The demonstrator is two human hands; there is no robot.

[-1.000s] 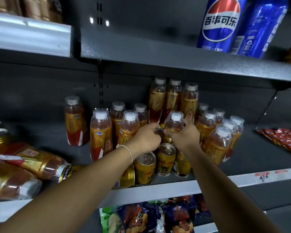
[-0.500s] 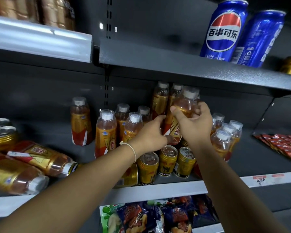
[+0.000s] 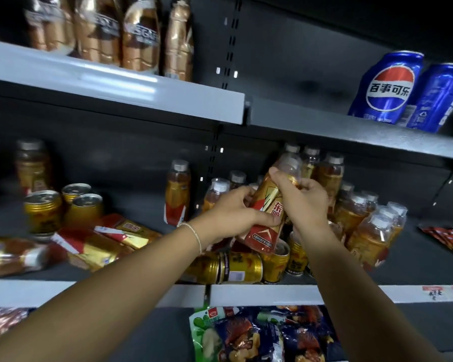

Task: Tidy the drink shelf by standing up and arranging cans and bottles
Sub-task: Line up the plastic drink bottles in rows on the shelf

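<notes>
The bottle in my fingers is clear, smooth plastic wrapped in a glossy gold and red film label. Below it the gold cans are shiny metal with bright silvery tops. The shelf under them looks like matt dark grey painted metal, its front edge strip a smooth pale plastic. Up on the right, the blue cola cans gleam with a glossy printed metal skin. Beneath, the snack bags are crinkly, shiny plastic film. A thin cord bracelet looks woven.
</notes>
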